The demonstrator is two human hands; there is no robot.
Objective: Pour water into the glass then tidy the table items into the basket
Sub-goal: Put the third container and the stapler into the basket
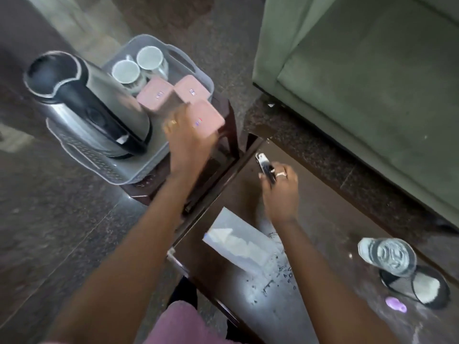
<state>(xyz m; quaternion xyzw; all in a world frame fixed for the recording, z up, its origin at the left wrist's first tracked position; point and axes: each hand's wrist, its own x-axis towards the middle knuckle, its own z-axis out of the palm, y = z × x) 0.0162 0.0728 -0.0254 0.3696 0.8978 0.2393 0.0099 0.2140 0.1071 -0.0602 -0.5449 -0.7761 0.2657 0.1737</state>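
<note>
A clear plastic basket [198, 70] stands on a small dark stool at the left. It holds a steel kettle [94, 105], two white cups [139, 68] and two pink-lidded jars [155, 94]. My left hand [186, 137] is shut on a third pink-lidded jar [207, 119] over the basket's near right corner. On the dark table, my right hand [280, 192] is shut on a small black and silver object [265, 167]. A glass of water [390, 255] stands at the table's right.
A white tissue box [238, 244] lies mid-table beside water droplets. The kettle's black base [419, 286] and a small purple item [396, 304] sit near the glass. A green sofa [360, 83] fills the upper right. Dark stone floor lies to the left.
</note>
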